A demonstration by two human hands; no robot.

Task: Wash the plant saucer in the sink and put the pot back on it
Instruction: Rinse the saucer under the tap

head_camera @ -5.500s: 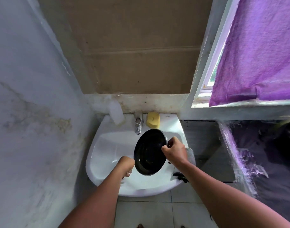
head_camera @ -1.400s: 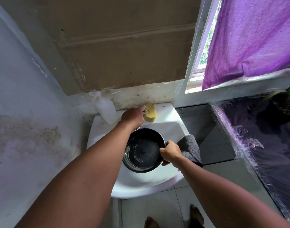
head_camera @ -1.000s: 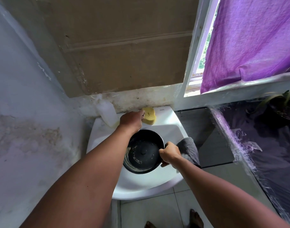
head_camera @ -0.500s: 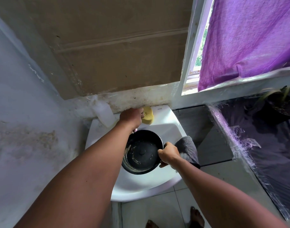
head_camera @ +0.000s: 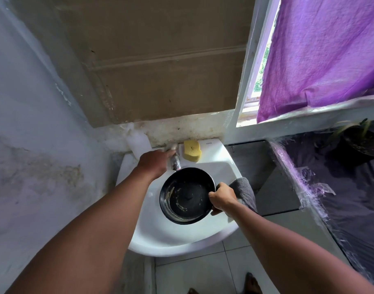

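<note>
Two bare hands work at a white sink (head_camera: pixel 160 236) set in the corner of a small room. The right hand (head_camera: pixel 223 198) grips the right rim of a black plant saucer (head_camera: pixel 187 195), fingers curled over its edge and thumb below, holding it over the basin, nearly level and tipped slightly; water and pale bits of dirt lie in its bottom around a raised centre. The left hand (head_camera: pixel 155 162) reaches to the back edge of the sink and rests on the metal tap (head_camera: pixel 175 160), fingers wrapped toward its top, though how tightly they close cannot be told. A yellow sponge (head_camera: pixel 192 150) lies on the sink's back edge just right of the tap, and a white plastic bottle (head_camera: pixel 139 143) stands at the back left corner. A grey cloth (head_camera: pixel 243 190) hangs over the sink's right edge, just behind the right hand. The black pot (head_camera: pixel 366 143) with its plant stands well apart on the plastic-covered counter (head_camera: pixel 341 200) at the far right, below a purple curtain (head_camera: pixel 326 52).
</note>
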